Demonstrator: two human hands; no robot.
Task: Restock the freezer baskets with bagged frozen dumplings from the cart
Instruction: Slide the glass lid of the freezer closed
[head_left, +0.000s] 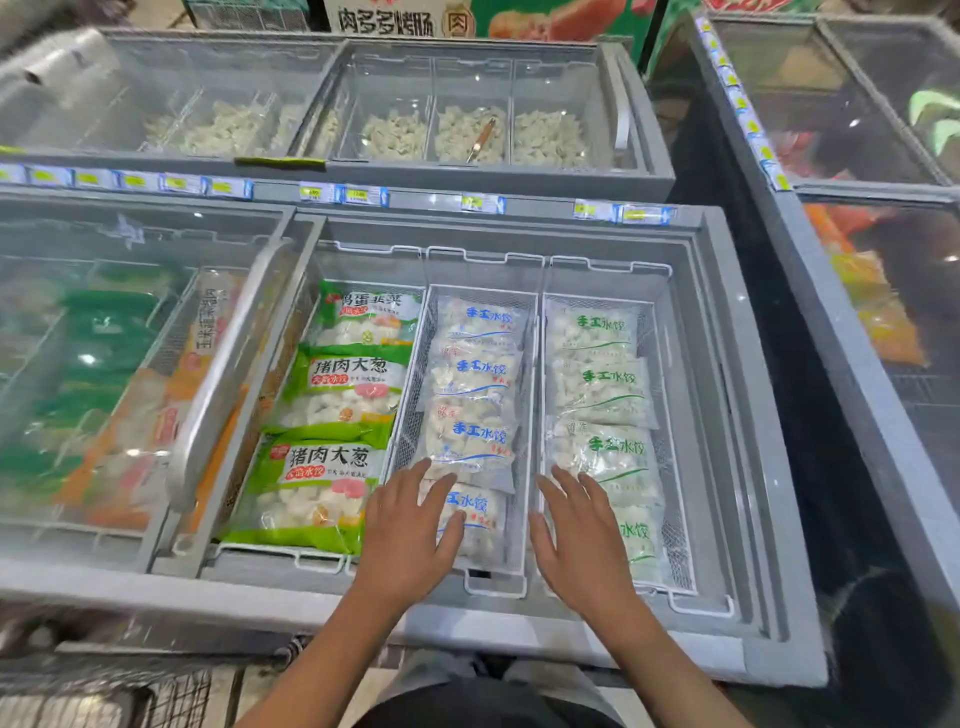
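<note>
Two flat hands (408, 525) (576, 530) partly hiding the nearest dumpling bags (480, 525).

Behind the open chest you face a rear freezer (644, 156) with loose dumplings (545, 137) in bins; tongs (480, 139) lie in the middle bin. Price tags (358, 195) line its front edge; a red-green poster (467, 18) stands beyond

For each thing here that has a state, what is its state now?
Freezer lid: slid open to the left.
Middle basket: filled with blue-print bags.
Right basket: filled with green-print bags.
Left hand: open, flat on a blue-print bag.
Right hand: open, holding nothing.
</note>
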